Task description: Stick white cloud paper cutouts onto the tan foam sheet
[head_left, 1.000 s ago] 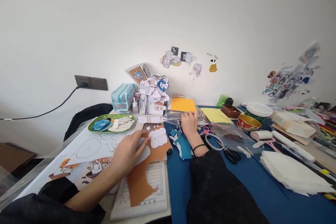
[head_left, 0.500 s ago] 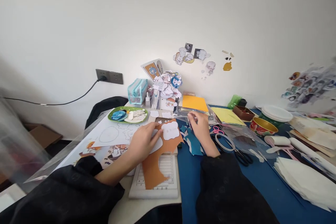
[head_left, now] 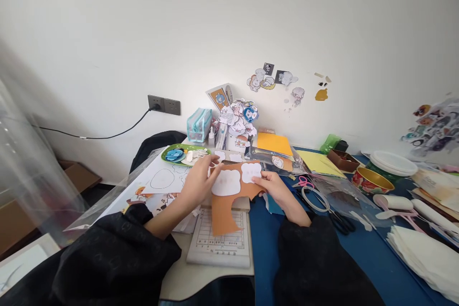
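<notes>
Between my hands is an orange paper sheet (head_left: 223, 215) with a curved piece cut out of its lower right edge. Two white scalloped paper cutouts lie against it: a larger cutout (head_left: 226, 182) on the left and a smaller cutout (head_left: 251, 172) on the right. My left hand (head_left: 201, 179) is closed on the sheet's upper left edge. At the right side, my right hand (head_left: 274, 185) pinches the sheet, thumb over the smaller cutout. Below the sheet lies a pad of printed forms (head_left: 218, 251). Blue paper scraps (head_left: 274, 204) show partly behind my right hand.
A green tray (head_left: 168, 160) of blue and white scraps stands at the back left. Pink scissors (head_left: 304, 181), a white tape ring (head_left: 315, 199) and black scissors (head_left: 342, 222) lie on the right. Farther right are a gold-rimmed tin (head_left: 373, 180) and white sheets (head_left: 423, 253).
My right hand has come left from the blue scraps and taken the sheet's right side. The sheet is raised, with the larger cutout more exposed. The camera view has shifted left.
</notes>
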Tool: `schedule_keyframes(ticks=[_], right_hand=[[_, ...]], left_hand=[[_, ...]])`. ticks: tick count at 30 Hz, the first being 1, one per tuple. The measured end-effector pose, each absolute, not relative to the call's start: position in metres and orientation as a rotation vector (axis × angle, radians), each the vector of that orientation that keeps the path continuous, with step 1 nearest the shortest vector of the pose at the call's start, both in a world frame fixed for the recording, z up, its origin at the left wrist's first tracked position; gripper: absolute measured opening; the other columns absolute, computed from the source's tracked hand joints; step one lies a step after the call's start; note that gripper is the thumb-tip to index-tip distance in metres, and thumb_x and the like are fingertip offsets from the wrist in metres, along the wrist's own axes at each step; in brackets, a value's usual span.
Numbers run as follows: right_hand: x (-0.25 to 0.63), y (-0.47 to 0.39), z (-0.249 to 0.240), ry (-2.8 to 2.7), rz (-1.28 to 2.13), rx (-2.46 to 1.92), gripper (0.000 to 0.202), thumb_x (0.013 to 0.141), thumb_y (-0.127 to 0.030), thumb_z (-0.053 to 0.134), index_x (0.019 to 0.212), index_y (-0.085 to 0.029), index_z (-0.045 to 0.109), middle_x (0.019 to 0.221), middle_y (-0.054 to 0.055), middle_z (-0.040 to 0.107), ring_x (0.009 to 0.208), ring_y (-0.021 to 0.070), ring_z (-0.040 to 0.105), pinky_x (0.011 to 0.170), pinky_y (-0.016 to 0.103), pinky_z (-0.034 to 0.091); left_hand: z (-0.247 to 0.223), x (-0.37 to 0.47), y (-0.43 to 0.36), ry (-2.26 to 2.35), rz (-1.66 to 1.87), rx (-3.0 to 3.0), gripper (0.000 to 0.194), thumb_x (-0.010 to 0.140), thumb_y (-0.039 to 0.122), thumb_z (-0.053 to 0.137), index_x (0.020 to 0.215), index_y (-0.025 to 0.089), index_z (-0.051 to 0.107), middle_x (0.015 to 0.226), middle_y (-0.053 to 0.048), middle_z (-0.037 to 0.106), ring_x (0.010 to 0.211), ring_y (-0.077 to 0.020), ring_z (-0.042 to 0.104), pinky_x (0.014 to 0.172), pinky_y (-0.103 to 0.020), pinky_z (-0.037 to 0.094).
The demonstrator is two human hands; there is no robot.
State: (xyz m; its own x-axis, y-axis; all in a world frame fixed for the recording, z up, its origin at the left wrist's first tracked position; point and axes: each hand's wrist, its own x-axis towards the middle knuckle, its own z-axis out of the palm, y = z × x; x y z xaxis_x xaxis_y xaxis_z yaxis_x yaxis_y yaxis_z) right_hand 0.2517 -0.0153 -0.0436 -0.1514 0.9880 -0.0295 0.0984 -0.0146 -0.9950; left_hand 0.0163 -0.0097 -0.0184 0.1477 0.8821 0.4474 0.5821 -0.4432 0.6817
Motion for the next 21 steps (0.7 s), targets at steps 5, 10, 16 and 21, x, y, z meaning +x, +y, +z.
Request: schedule_keyframes(ticks=[5,10,16,21], right_hand=[[0.259,-0.01,-0.048,-1.219,1.318,-1.201,0.032,0.067,-0.042,0.073,0.088,-0.017,0.069,0.072,0.003,0.066,0.052,0.01,0.055,0.041,0.019,0.043],[0.256,-0.013,-0.047,-1.167,1.364,-1.177,0.033,0.064,-0.041,0.076,0.086,-0.017,0.069,0.076,0.003,0.067,0.056,0.0111,0.057,0.044,0.019,0.045],[0.256,-0.015,-0.045,-1.127,1.385,-1.179,0.032,0.065,-0.044,0.075,0.083,-0.018,0.07,0.074,0.003,0.067,0.058,0.013,0.058,0.045,0.022,0.045],[0.257,-0.017,-0.042,-1.129,1.366,-1.15,0.035,0.064,-0.044,0.077,0.085,-0.017,0.071,0.083,0.005,0.07,0.068,0.0174,0.063,0.057,0.026,0.049]], left_hand=[[-0.02,0.014,-0.003,1.196,1.159,1.545,0.051,0.08,0.05,0.055,0.115,0.015,0.045,0.114,-0.015,0.061,0.105,-0.0281,0.058,0.084,-0.041,0.048],[-0.027,0.018,-0.003,0.98,0.997,1.402,0.049,0.071,0.047,0.068,0.107,0.017,0.052,0.095,-0.01,0.071,0.088,-0.0263,0.068,0.07,-0.036,0.054],[-0.028,0.02,-0.005,0.975,0.971,1.29,0.045,0.067,0.043,0.074,0.101,0.02,0.055,0.094,-0.007,0.072,0.088,-0.0258,0.069,0.064,-0.031,0.054],[-0.028,0.022,-0.008,0.926,0.963,1.287,0.038,0.07,0.041,0.071,0.098,0.022,0.056,0.095,-0.005,0.072,0.089,-0.0243,0.069,0.068,-0.031,0.054]])
